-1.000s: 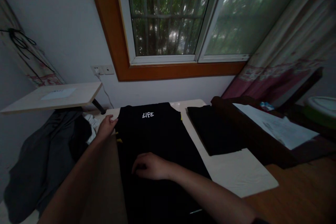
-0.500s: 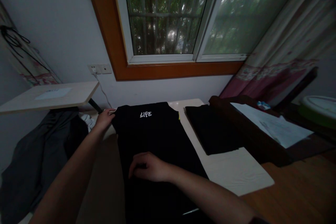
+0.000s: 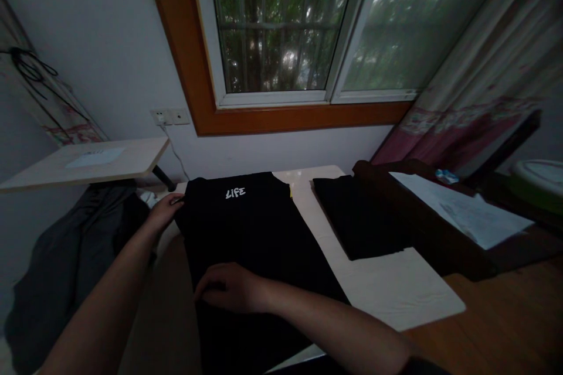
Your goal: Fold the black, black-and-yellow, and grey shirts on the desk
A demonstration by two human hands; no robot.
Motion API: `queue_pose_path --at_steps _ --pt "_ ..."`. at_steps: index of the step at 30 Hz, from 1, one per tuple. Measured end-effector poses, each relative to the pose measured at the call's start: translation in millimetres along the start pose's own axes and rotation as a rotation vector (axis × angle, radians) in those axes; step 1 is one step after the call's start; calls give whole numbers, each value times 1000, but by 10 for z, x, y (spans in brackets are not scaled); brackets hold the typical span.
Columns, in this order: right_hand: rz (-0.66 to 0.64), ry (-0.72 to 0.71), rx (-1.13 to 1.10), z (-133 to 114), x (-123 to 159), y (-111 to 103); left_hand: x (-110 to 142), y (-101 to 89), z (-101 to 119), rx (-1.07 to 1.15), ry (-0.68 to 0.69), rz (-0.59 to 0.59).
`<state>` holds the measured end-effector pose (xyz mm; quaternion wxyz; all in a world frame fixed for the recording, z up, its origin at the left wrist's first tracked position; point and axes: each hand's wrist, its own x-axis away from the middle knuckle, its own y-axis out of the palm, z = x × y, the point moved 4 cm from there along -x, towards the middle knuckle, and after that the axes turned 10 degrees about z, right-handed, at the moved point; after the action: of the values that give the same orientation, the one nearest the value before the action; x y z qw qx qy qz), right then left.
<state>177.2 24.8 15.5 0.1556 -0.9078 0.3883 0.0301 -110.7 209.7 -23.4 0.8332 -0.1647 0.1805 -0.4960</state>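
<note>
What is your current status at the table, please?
Left hand gripping black garment by its upper-left edge. Right hand at its left side, grip unclear. Garment spread on table. Folded black cloth to the right, apart.

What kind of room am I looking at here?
Probably a room in a home: there's a patterned curtain beside the window, a wall socket, and a pale table with a black garment spread on it.

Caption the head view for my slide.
Two hands on a black garment spread across a pale table below a window.
</note>
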Motion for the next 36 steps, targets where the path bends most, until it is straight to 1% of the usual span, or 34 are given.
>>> queue_pose_path --at_steps 3,6,7,9,12,14,15,16,18,20,22,24,25,26,27,28,29,31,34,36 --pt "51 -7 -29 -100 8 -77 15 -6 63 109 -34 -60" --pt "142 -21 -95 -228 56 -281 17 29 195 274 -118 -128" --pt "161 -25 -123 -265 83 -365 12 52 270 306 -130 -140" --pt "178 -18 -178 -312 155 -547 -10 122 473 313 -108 -140" --pt "226 27 -257 -291 311 -850 -62 327 881 290 -37 -140" --pt "267 54 -288 -223 452 -1049 -82 553 1195 277 20 -171" --pt "284 67 -300 -177 533 -1140 -80 690 1366 246 83 -189" --pt "307 82 -316 -127 620 -1227 -64 844 1531 216 142 -207" --pt "382 130 -334 -16 807 -1391 10 1192 1811 220 191 -246" --pt "472 176 -337 87 999 -1537 153 1561 2013 234 226 -289" --pt "549 217 -333 184 1178 -1661 354 1901 2109 245 254 -355" --pt "585 279 -312 293 1333 -1759 576 2148 2102 229 306 -443" --pt "586 321 -284 353 1398 -1801 683 2220 2080 151 415 -475" --pt "578 361 -238 413 1453 -1841 766 2252 2031 80 495 -479" --pt "566 395 -170 468 1498 -1880 821 2250 1961 36 539 -476" --pt "553 418 -81 515 1530 -1919 850 2219 1881 -14 572 -456" --pt "539 435 23 552 1548 -1956 852 2166 1791 -58 578 -420" --pt "525 455 259 591 1546 -2020 808 2024 1605 -153 554 -321" --pt "559 484 617 571 1467 -2078 716 1816 1351 -289 470 -156" --pt "574 518 801 540 1388 -2075 687 1729 1221 -347 407 -89"
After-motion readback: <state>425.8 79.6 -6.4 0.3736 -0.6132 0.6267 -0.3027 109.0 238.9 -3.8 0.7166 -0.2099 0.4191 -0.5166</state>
